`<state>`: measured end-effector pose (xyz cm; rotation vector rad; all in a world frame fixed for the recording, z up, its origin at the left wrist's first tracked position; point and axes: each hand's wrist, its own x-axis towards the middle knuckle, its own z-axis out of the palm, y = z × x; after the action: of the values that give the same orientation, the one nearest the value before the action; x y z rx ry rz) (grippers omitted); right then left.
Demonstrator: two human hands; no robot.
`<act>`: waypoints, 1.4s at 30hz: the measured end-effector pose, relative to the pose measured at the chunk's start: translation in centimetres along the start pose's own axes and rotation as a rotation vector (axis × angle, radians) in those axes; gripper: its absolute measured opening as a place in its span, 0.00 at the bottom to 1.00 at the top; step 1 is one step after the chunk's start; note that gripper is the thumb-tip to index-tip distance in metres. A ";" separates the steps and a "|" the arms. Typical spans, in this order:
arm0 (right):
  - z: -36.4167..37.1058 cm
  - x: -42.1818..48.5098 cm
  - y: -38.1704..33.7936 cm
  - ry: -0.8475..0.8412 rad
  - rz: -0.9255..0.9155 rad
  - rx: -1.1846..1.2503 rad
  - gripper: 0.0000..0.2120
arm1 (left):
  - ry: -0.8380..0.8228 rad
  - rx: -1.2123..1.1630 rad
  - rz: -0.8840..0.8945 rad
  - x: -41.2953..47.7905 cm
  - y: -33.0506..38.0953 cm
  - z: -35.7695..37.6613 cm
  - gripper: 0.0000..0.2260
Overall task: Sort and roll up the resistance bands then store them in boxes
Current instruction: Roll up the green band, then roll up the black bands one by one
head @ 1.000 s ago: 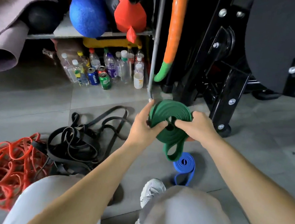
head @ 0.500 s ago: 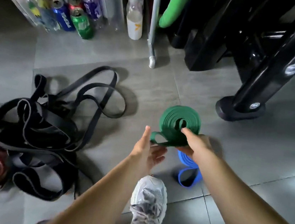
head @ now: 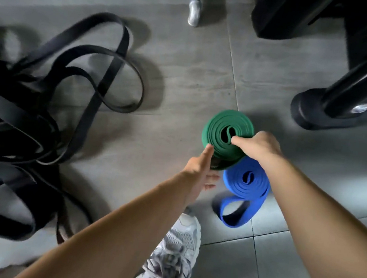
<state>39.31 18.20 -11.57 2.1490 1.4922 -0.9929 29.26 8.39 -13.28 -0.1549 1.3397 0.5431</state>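
The green roll (head: pixel 219 124) has come down since the earlier frame and now overlaps the upper edge of the blue roll (head: pixel 237 185), and its loose tail no longer hangs out at the left. The right hand (head: pixel 260 147) pinches the roll's rim, one finger at the centre hole. The left hand (head: pixel 199 173) is spread, and only its straight thumb touches the roll's lower left edge. I cannot tell whether the green roll rests on the floor (head: pixel 172 86). Tangled black bands (head: pixel 7 117) lie well apart at left, a white shoe (head: pixel 178 249) is below, and a black machine foot (head: pixel 315 113) is at right.
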 end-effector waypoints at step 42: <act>-2.2 -28.5 -16.3 0.007 -0.768 -0.431 0.25 | 0.778 1.094 0.886 -32.3 9.0 -25.8 0.12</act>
<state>19.37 6.61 11.92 1.2851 2.3452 -0.7559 -1.64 -3.60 13.01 1.2942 2.2832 0.3939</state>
